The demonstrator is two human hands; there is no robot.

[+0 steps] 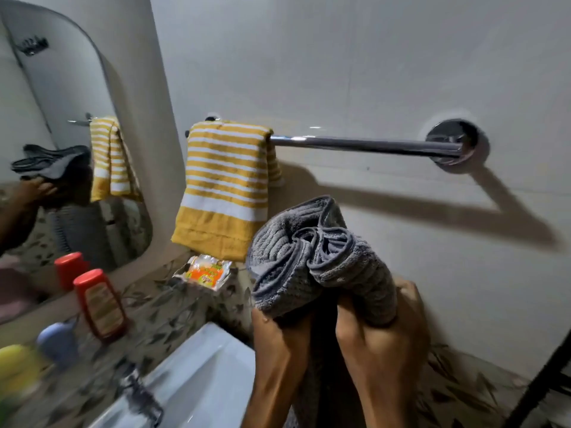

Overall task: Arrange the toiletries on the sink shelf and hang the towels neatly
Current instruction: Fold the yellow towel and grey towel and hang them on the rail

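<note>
grey towel [312,261]: bunched in a loose wad, held up in front of the wall, below the bare stretch of the towel rail [364,144] and well clear of it.
left hand [279,341]: grip closed round the lower left of the wad, fingers buried in the cloth.
right hand [378,332]: same deal on the right side, clamped shut on the towel.
feel: looks like thick ribbed terry, soft and floppy, light, not slippery. It'll sag wherever it isn't held.
where to grab: I'd say find the hemmed edge and pinch two corners, so it drapes flat.
yellow striped towel [227,183]: already hung at the rail's left end.
table [173,307]: red-capped bottle [100,305] and a soap packet [204,271] sit on it by the sink.
</note>
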